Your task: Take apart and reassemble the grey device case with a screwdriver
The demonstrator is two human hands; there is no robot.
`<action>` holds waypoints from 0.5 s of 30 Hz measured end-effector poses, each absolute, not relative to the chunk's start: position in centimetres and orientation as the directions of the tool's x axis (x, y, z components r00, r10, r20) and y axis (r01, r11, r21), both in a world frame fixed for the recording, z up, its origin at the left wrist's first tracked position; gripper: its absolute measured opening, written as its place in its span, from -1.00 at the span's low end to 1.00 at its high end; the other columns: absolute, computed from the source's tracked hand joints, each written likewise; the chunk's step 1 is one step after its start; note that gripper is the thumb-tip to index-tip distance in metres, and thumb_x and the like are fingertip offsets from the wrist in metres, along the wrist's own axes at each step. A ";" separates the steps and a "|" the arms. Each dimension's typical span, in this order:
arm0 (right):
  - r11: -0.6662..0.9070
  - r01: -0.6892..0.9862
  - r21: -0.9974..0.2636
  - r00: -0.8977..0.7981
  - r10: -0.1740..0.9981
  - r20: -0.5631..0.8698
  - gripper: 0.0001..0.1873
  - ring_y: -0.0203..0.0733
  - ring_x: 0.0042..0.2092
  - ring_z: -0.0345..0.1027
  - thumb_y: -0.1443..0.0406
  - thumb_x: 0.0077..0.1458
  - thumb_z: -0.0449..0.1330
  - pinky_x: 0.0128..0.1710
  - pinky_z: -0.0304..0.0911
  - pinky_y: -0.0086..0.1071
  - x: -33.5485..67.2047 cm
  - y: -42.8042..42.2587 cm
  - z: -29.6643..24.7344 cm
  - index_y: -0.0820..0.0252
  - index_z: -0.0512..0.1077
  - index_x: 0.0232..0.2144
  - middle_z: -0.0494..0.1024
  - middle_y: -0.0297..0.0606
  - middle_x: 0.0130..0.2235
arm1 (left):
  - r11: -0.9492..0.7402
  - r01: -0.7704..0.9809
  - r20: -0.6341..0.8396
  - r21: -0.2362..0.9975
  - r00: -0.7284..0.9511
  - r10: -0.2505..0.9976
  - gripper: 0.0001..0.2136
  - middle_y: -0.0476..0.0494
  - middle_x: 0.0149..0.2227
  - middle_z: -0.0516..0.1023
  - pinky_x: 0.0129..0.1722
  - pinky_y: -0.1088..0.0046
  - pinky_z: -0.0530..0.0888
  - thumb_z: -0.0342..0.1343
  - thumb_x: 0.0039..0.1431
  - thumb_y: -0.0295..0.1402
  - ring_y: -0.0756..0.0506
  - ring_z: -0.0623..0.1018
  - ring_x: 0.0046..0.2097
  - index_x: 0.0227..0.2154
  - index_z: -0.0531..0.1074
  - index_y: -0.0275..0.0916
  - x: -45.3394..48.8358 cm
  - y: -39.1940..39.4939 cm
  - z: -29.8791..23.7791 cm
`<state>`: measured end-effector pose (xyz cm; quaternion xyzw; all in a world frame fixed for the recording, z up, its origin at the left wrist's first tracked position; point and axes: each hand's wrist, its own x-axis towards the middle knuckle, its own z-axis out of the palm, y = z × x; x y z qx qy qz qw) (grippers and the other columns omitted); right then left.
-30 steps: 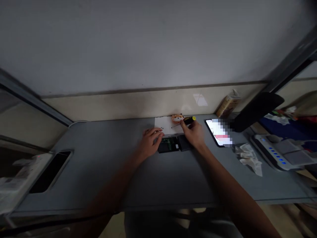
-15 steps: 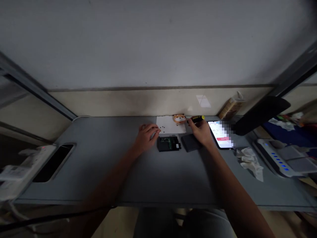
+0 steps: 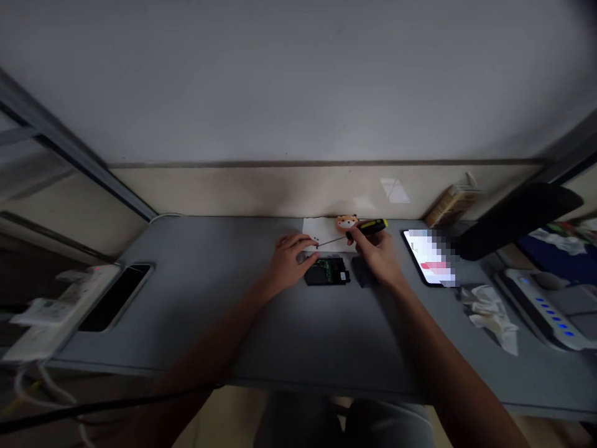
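My right hand (image 3: 380, 255) is closed round the black and yellow handle of a screwdriver (image 3: 368, 228). Its thin shaft points left over a white sheet of paper (image 3: 330, 229), with the tip beside several small dark screws (image 3: 316, 238). Close to that tip is my left hand (image 3: 293, 260), its fingers stretched over the paper's left edge and the thumb apart from the forefinger; nothing shows between them. Just in front of the paper lies a small dark casing with a green circuit board (image 3: 329, 272). A flat dark cover (image 3: 361, 272) lies to its right, partly hidden under my right hand.
A bear-faced ornament (image 3: 347, 223) sits at the paper's back edge. To the right are a lit phone (image 3: 420, 255), crumpled tissue (image 3: 492, 314), a drink carton (image 3: 452, 204) and a white device with blue lights (image 3: 543, 311). Another phone (image 3: 116, 298) and a power strip (image 3: 69, 317) lie left.
The screwdriver, earlier held near the ornament, now reaches left with its tip down by the screws. My left thumb and forefinger have spread apart. The view has shifted slightly.
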<state>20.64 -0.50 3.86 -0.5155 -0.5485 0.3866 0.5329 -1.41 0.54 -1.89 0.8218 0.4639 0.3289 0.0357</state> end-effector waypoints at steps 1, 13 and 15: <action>0.161 0.149 -0.976 0.090 0.980 0.176 -0.53 -0.26 -0.50 0.24 -0.14 -0.01 0.30 -0.51 0.16 -0.35 20.5 -0.6 3.8 0.14 0.45 -0.46 0.45 -0.29 -0.53 | -0.568 0.737 0.503 0.366 0.357 0.788 -0.84 -0.08 -0.07 0.62 0.13 0.20 0.33 0.11 0.40 -0.24 -0.14 0.59 0.00 -0.11 0.57 -0.08 -1.4 0.5 -1.9; 0.279 0.098 -0.955 0.149 0.945 0.291 -0.52 -0.15 -0.22 0.45 -0.08 -0.05 0.35 -0.23 0.39 -0.27 19.7 -0.3 2.8 0.10 0.44 -0.23 0.58 -0.23 -0.23 | -0.638 0.706 0.533 0.307 0.428 0.730 -0.79 -0.07 -0.17 0.66 0.09 0.18 0.34 0.06 0.43 -0.26 -0.11 0.61 -0.10 -0.22 0.60 -0.10 -1.2 0.0 -1.2; 0.317 0.073 -0.946 0.170 0.930 0.325 -0.52 -0.17 -0.25 0.43 -0.04 -0.03 0.36 -0.27 0.38 -0.27 19.3 -0.4 2.8 0.05 0.37 -0.17 0.56 -0.25 -0.21 | -0.640 0.694 0.529 0.330 0.425 0.735 -0.80 -0.07 -0.17 0.66 0.11 0.16 0.33 0.07 0.43 -0.26 -0.11 0.61 -0.11 -0.23 0.60 -0.10 -0.9 -0.3 -1.2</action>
